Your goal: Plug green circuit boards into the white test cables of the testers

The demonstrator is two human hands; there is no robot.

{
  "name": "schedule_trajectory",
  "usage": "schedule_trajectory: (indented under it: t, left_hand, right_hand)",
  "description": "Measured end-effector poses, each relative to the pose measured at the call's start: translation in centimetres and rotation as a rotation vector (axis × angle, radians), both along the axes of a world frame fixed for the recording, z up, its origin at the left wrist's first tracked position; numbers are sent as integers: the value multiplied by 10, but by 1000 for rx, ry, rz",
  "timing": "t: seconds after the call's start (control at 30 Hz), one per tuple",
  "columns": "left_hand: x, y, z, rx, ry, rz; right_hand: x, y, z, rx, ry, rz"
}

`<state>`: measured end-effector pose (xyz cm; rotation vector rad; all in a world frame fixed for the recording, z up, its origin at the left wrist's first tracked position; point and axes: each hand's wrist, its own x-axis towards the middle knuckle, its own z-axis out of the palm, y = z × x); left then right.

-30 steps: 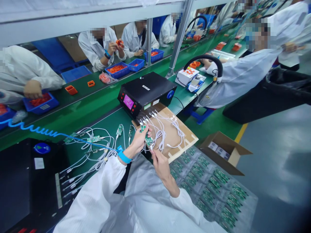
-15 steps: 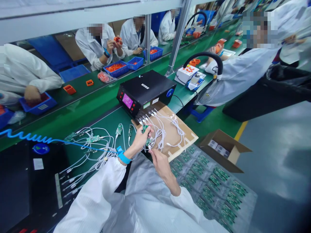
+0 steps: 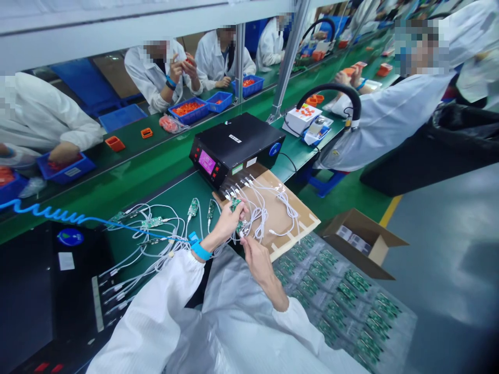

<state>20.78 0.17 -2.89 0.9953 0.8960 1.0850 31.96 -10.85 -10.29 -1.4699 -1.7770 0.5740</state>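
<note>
My left hand (image 3: 231, 220), with a blue wrist strap (image 3: 200, 248) above it, is closed on a green circuit board (image 3: 235, 203). Just in front of me, my right hand (image 3: 255, 257) pinches the white plug of a cable (image 3: 242, 235) against the lower end of that board. Whether the plug is fully seated I cannot tell. Behind the hands stands a black tester (image 3: 237, 148) with a lit pink screen, and several white cables (image 3: 259, 208) run from its front. To the left, more circuit boards (image 3: 152, 223) lie wired to white cables on the green bench.
A brown cardboard sheet (image 3: 304, 215) lies under the cables. Trays of circuit boards (image 3: 335, 311) are at my right, with an open carton (image 3: 362, 241) beyond. A second black box (image 3: 29, 291) stands at left; a coiled blue cord (image 3: 58, 214) crosses there. Co-workers handle orange parts opposite.
Both hands keep nearly the same hold on the board and plug. The whole view has shifted slightly. A co-worker at the right has moved their hands with an orange part.
</note>
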Motion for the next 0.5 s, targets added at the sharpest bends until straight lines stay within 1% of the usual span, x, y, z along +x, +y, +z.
schedule_trajectory:
  t: [0.13, 0.23, 0.3, 0.4, 0.5]
  left_hand:
    - [2, 1, 1, 4, 12, -4]
    - [1, 4, 0, -45, -10, -1]
    - [1, 7, -1, -91, -7, 22]
    - [3, 9, 1, -130, 11, 75]
    - [8, 9, 2, -145, -10, 108]
  right_hand:
    - [0, 1, -1, -15, -16, -3]
    - [2, 2, 2, -15, -17, -1]
    - [2, 4, 5, -7, -10, -9]
    - [2, 4, 9, 36, 10, -4]
    - [6, -4, 7, 113, 21, 3]
